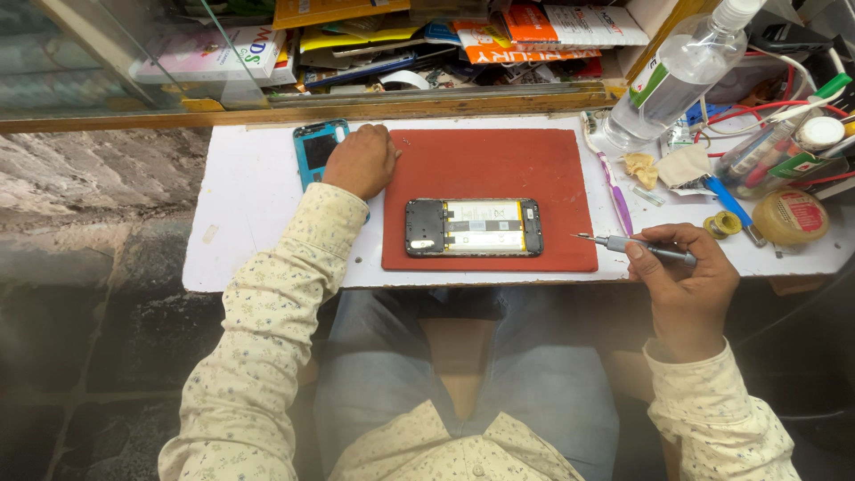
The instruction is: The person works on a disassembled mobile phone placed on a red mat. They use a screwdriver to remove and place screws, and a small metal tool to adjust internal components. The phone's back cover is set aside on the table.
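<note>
Right hand point(684, 281) clamped on screwdriver point(634, 245), tip pointing 9 o'clock toward opened phone point(474, 227) on red mat point(490, 165); left hand point(362, 160) curled, resting on blue back cover point(315, 150).

Brick-red rectangular rubber mat point(490, 169) on the white painted tabletop point(254, 191); black-framed opened phone point(474, 228) showing a white and yellow battery; slim grey metal screwdriver point(637, 246); teal-blue phone cover point(314, 150); cream floral-speckled shirt sleeves point(267, 330); purple-handled toothbrush point(614, 191); yellow tape roll point(790, 216).
</note>
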### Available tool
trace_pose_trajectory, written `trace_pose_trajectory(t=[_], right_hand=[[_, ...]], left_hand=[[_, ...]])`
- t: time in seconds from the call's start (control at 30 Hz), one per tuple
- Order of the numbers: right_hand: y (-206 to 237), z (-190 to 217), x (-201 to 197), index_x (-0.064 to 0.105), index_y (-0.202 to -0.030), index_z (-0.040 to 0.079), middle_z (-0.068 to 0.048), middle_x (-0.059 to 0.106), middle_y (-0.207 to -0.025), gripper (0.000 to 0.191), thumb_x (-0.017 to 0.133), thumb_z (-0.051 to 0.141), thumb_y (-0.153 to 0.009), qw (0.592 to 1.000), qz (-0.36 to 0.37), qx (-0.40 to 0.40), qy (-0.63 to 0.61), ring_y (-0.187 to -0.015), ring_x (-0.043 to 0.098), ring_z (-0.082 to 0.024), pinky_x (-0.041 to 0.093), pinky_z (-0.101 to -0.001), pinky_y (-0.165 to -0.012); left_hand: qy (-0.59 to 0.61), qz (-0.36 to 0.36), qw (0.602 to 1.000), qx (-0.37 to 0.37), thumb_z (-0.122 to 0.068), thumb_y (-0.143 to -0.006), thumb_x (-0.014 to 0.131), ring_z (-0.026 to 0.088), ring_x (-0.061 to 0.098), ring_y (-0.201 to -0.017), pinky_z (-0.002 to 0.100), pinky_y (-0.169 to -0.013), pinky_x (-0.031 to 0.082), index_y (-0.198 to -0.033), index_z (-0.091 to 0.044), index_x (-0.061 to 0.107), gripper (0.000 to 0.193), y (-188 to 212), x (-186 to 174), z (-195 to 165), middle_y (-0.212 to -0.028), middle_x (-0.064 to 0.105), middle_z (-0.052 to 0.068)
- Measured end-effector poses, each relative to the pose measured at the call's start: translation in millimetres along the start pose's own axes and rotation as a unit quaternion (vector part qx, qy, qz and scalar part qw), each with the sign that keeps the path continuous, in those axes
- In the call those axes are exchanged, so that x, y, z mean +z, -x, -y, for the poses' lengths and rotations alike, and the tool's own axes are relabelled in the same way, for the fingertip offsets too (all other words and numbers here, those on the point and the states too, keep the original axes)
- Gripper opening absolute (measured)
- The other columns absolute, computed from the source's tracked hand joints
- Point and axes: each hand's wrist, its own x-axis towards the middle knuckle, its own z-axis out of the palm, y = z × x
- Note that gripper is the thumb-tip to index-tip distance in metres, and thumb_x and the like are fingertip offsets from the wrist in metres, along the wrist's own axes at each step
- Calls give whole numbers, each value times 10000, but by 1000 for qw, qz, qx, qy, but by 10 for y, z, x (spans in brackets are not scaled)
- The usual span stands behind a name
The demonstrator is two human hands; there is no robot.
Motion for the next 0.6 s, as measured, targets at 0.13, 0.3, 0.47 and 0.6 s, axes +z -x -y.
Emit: trace_pose_trajectory(t=[0.13,0.3,0.47,0.6], right_hand=[[1,3,-12,632,-1139,-24,-64,680,-961,202,753,-4,-979,1000,-5,-5,7,-810,635,-89,541,-229,-745],[-5,5,-41,633,-1148,-25,-64,679,-968,208,754,-4,-980,1000,-16,-6,22,-805,638,-89,542,-223,-734],[-4,0,-38,632,-1153,-25,-69,683,-975,210,756,-3,-984,1000,-8,-12,12,-810,640,-90,544,-226,-737],[-1,9,-35,631,-1148,-26,-69,680,-977,216,760,-5,-976,1000,-15,-11,15,-807,640,-89,550,-228,-734]], left_hand=[[90,-2,994,-61,-251,-990,690,341,676,-852,453,-777,530,-932,-30,681,229,84,-59,40,-970,695,172],[116,-38,991,-60,-356,-788,855,305,642,-901,437,-793,518,-972,-56,632,417,467,-168,138,-975,616,129],[93,-12,994,-60,-416,-653,953,291,608,-961,429,-830,513,-994,-70,612,593,701,-270,330,-987,591,98],[78,-10,994,-75,-375,-638,959,289,606,-957,429,-822,509,-969,-69,641,552,711,-370,492,-992,603,100]])
